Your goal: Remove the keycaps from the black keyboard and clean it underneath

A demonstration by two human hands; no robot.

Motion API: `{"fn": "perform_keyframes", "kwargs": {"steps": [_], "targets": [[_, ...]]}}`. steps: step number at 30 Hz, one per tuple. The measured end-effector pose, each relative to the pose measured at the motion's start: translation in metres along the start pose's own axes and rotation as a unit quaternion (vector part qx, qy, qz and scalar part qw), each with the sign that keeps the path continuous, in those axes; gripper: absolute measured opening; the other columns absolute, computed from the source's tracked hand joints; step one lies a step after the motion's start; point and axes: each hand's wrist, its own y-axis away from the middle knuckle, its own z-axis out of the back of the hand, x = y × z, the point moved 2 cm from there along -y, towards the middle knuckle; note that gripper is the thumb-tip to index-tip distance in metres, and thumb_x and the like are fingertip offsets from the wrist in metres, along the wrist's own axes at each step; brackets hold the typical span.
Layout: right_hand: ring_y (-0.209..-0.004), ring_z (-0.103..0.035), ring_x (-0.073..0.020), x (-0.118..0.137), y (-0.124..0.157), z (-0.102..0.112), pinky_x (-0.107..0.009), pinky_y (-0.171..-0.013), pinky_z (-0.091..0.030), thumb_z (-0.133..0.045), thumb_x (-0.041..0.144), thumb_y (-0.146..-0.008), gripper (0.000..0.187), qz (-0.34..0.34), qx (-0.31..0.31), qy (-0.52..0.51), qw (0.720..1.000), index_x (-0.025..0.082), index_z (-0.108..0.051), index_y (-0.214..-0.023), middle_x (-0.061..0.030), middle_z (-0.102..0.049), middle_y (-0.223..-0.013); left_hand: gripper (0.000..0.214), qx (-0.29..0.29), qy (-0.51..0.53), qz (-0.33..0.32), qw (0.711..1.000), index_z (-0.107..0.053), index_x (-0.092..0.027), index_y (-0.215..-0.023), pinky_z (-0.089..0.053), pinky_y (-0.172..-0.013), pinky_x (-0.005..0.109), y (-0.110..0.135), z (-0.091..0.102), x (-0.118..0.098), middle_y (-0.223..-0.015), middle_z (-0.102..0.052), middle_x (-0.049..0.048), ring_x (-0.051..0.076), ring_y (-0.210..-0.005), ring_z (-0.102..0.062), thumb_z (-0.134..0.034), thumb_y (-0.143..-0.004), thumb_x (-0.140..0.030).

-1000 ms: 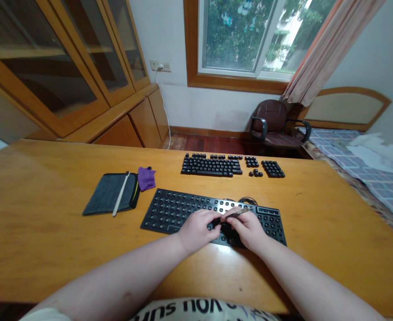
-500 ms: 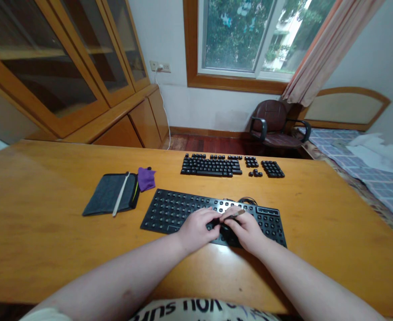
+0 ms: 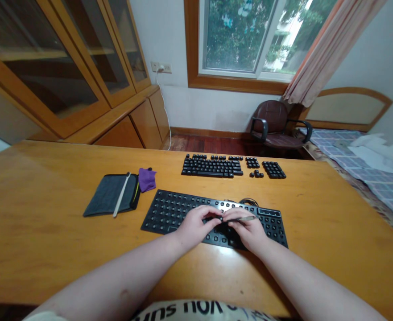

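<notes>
A black keyboard (image 3: 174, 209) with its keycaps off lies on the desk, bare switch posts showing. Over its right half my left hand (image 3: 199, 225) bends thumb and fingers together around something small and dark that I cannot make out. Facing it, my right hand (image 3: 248, 229) pinches a thin stick-like tool (image 3: 248, 218), its back end sticking out to the right over the knuckles. The tool's front end meets the left fingertips. Behind the keyboard, the removed black keycaps (image 3: 213, 166) lie laid out in keyboard order.
On the left lies a dark grey zip pouch (image 3: 104, 194) with a pale stick (image 3: 122, 196) on it and a purple cloth (image 3: 147, 179) beside it. A coiled cable (image 3: 249, 202) sits behind the keyboard. Past the wooden desk (image 3: 42, 187) stands an office chair (image 3: 273, 122).
The tool has swung flatter and its back end points further right. My left thumb and fingers have shifted slightly at the tool's front end. The keyboard and keycaps stay put.
</notes>
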Motion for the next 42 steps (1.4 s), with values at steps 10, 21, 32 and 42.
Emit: {"fn": "perform_keyframes", "kwargs": {"steps": [10,21,32,42], "targets": [[-0.079,-0.060,-0.0153,0.009,-0.001,0.001,-0.030,-0.073,-0.050,-0.058,0.026,-0.084,0.011,0.041,0.063,0.046,0.996,0.022,-0.069,-0.086,-0.0044,-0.062,-0.083,0.019,-0.050,0.138,0.041,0.988,-0.069,-0.018,-0.092,-0.048,-0.089,0.035,-0.009,0.007,0.003,-0.097,-0.063,0.0063,0.019,-0.094,-0.060,-0.063,-0.074,-0.018],[-0.083,-0.060,-0.0169,0.003,0.000,0.011,-0.032,-0.073,-0.051,-0.053,0.018,-0.085,0.019,0.032,-0.043,0.125,0.991,0.025,-0.062,-0.099,-0.0049,-0.063,-0.088,0.031,-0.067,0.253,0.108,0.959,-0.063,-0.016,-0.087,-0.048,-0.091,0.036,-0.006,0.001,0.008,-0.089,-0.066,0.0029,0.017,-0.089,-0.063,-0.074,-0.058,-0.010],[-0.086,-0.064,-0.0159,0.000,-0.003,0.004,-0.029,-0.076,-0.054,-0.061,0.023,-0.082,0.023,0.063,0.056,0.143,0.986,0.025,-0.064,-0.105,-0.0059,-0.067,-0.094,0.027,-0.005,0.150,0.063,0.987,-0.065,-0.016,-0.083,-0.052,-0.084,0.034,-0.003,-0.002,0.005,-0.085,-0.062,0.0023,0.015,-0.082,-0.062,-0.076,-0.059,-0.013],[-0.084,-0.061,-0.0171,0.004,-0.053,0.047,-0.028,-0.075,-0.049,-0.055,0.023,-0.082,0.012,-0.021,0.051,0.304,0.951,0.021,-0.063,-0.092,-0.0051,-0.066,-0.089,0.036,-0.022,0.179,0.057,0.982,-0.055,-0.016,-0.106,-0.049,-0.089,0.037,0.000,-0.002,0.010,-0.105,-0.058,0.0093,0.017,-0.091,-0.063,-0.067,-0.072,-0.016]]}}
